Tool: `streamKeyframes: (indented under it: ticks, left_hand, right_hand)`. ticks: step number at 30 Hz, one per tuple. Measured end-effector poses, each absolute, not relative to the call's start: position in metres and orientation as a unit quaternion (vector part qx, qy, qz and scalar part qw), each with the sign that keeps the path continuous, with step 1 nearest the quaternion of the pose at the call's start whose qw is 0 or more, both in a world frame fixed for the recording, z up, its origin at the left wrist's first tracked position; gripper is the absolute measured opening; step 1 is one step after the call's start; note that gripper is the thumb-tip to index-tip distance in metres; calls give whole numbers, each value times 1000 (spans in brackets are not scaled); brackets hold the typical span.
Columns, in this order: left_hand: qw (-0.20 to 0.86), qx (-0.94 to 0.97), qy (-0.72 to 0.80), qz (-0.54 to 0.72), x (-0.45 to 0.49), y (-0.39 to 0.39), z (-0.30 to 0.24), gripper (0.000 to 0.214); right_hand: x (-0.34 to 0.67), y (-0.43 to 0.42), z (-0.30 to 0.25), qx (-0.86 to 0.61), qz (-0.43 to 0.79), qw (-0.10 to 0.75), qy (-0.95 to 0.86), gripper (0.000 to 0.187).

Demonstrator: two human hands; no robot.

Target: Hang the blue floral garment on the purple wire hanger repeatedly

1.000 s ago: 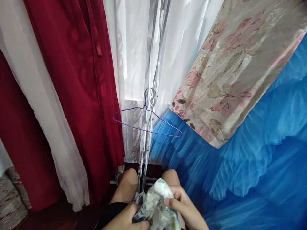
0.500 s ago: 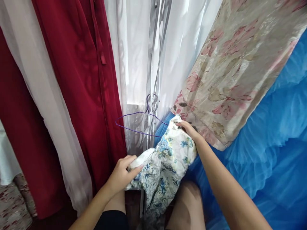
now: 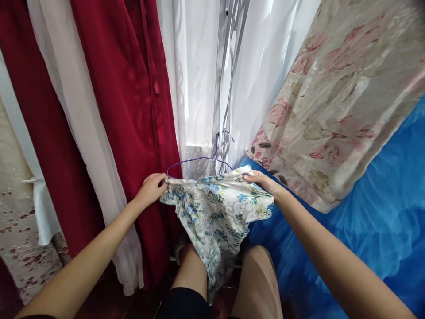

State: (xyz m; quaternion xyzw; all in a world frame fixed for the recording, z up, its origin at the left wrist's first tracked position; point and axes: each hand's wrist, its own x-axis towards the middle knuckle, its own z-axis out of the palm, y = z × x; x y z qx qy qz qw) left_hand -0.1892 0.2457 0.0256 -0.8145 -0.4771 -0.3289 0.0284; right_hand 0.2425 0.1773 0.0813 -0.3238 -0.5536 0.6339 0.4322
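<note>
A white garment with blue and yellow flowers [image 3: 215,208] hangs between my two hands, its lower part dropping to a point between my knees. My left hand [image 3: 152,189] pinches its upper left corner beside the left end of a purple wire hanger [image 3: 199,158]. At the upper right corner my right hand [image 3: 260,180] grips the cloth with the thumb on top. The garment's top edge is stretched almost level over the hanger's lower part, hiding its bottom bar and right end. The hook of the hanger stands up in front of pale ribbons [image 3: 223,106].
Long red cloth [image 3: 122,110] and pale sheer cloth [image 3: 79,97] hang on the left. White drapes [image 3: 199,79] hang ahead. On the right are a beige floral garment [image 3: 318,106] and ruffled blue tulle [image 3: 365,221]. My bare knees [image 3: 257,274] are below the garment.
My left hand has moved up and to the left with its corner, spreading the garment across the hanger's left side. The right hand still holds its corner, slightly lower in view.
</note>
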Motion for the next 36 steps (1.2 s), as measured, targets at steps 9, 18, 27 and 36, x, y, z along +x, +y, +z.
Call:
streamKeyframes:
  ticks: [9, 18, 27, 36]
  left_hand:
    - [-186, -744, -419, -487, -141, 259, 75, 36]
    - [-43, -724, -449, -522, -133, 225, 83, 38]
    - [8, -759, -429, -490, -104, 209, 105, 31]
    - [-282, -571, -404, -657, -107, 227, 68, 60]
  right_hand:
    - [249, 169, 84, -342, 658, 428, -517, 25]
    - [304, 140, 43, -366, 566, 477, -564, 24]
    - [260, 134, 114, -368, 446, 655, -486, 38]
    - [181, -7, 140, -220, 355, 260, -871, 48]
